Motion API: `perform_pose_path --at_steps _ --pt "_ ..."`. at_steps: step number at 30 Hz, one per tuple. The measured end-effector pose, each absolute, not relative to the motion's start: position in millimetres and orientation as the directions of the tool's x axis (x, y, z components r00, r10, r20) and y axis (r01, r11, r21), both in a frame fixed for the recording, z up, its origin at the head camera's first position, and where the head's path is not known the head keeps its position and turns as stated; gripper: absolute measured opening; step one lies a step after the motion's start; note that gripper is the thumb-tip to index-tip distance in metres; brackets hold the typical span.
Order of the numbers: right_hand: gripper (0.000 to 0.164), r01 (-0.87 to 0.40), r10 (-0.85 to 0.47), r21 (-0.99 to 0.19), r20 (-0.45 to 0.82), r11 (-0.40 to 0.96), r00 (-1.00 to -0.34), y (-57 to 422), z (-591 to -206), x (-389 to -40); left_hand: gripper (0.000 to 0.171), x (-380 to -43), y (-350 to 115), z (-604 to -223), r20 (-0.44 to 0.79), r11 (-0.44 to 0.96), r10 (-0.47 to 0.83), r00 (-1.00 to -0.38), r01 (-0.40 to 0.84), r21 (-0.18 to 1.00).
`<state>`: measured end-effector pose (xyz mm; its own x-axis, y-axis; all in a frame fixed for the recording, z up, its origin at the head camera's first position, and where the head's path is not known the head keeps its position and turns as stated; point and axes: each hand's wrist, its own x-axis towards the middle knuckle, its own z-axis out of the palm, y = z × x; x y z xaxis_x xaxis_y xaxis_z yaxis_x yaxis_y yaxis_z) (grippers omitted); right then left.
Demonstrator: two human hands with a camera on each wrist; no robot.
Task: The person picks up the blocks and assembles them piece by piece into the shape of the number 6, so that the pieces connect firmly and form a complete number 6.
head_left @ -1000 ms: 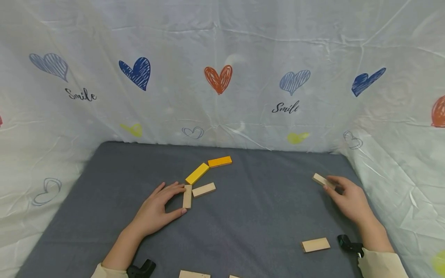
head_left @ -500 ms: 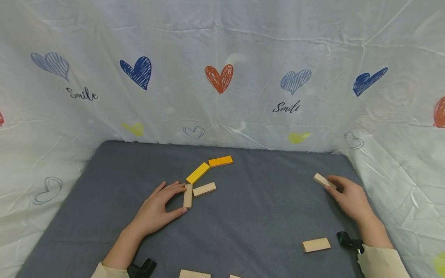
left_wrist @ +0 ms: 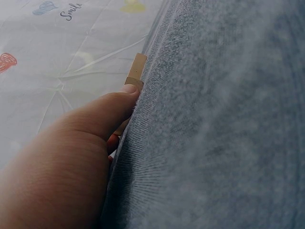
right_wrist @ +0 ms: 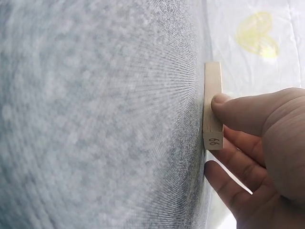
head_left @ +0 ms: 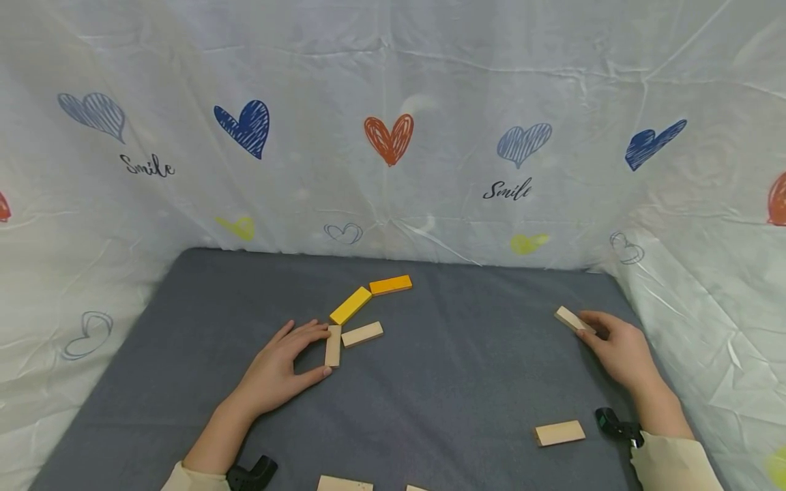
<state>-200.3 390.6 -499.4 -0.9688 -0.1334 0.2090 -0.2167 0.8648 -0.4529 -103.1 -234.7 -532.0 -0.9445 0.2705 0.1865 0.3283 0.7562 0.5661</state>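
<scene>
My left hand [head_left: 276,372] pinches a plain wooden block [head_left: 333,346] lengthwise on the table, thumb at its near end and fingertips at the far end. Close to that far end lies a yellow block [head_left: 351,305], followed by an orange block [head_left: 391,285]. Another plain block [head_left: 362,334] lies slanted just to the right. In the left wrist view the thumb [left_wrist: 109,109] hides much of the work. Over at the right, my right hand [head_left: 620,351] holds a plain wooden block [right_wrist: 213,102] between thumb and fingers; its end bears a stamped number.
A loose plain block [head_left: 559,433] lies in front of the right hand. Two more, one a plain block [head_left: 344,484], are cut off at the bottom edge. A white curtain [head_left: 430,204] with printed hearts hangs behind the grey-covered table [head_left: 442,389].
</scene>
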Motion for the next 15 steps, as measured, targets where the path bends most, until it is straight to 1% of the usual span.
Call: perform_pose_path --at_steps 15 --pt "0.035 -0.2 -0.117 -0.452 0.206 0.869 -0.972 392.4 -501.5 -201.3 0.071 -102.8 -234.2 -531.2 0.179 0.757 0.262 -0.948 0.317 0.571"
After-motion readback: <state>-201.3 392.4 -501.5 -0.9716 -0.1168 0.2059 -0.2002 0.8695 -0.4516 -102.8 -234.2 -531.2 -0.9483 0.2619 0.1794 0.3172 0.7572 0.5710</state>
